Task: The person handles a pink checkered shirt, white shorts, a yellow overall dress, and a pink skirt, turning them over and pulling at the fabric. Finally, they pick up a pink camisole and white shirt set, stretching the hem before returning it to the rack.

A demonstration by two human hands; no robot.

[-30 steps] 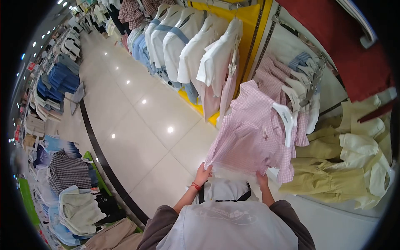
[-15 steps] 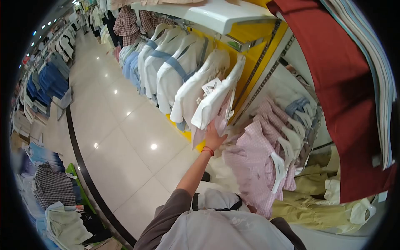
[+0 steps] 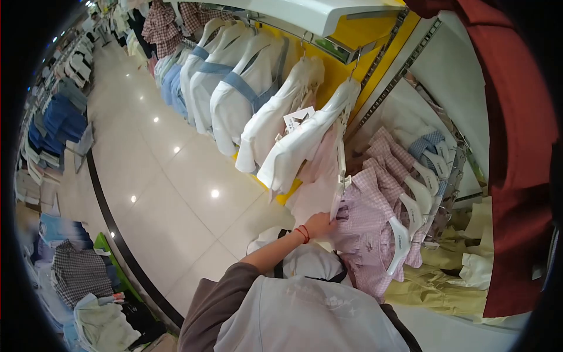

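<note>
My left hand (image 3: pixel 319 225), with a red string bracelet at the wrist, is closed on the lower edge of a pale pink dress (image 3: pixel 316 182). The dress hangs beneath a short white top (image 3: pixel 305 144) on a hanger at the near end of the rail. A white paper tag (image 3: pixel 298 119) shows beside the white top. Just right of my fingers hangs a pink gingham dress (image 3: pixel 369 234) on a white hanger (image 3: pixel 400 246). My right hand is out of view; only part of that sleeve shows.
More white tops with blue collars (image 3: pixel 234 88) hang farther along the rail, under a white shelf (image 3: pixel 293 14). Yellow-green clothes (image 3: pixel 434 293) lie low on the right. Red cloth (image 3: pixel 516 164) hangs at far right. A tiled aisle (image 3: pixel 170 217) runs along the left.
My left hand has moved right and down, drawing the pale pink dress's hem toward the gingham dress. The white top has swung out from the others, and the view has shifted.
</note>
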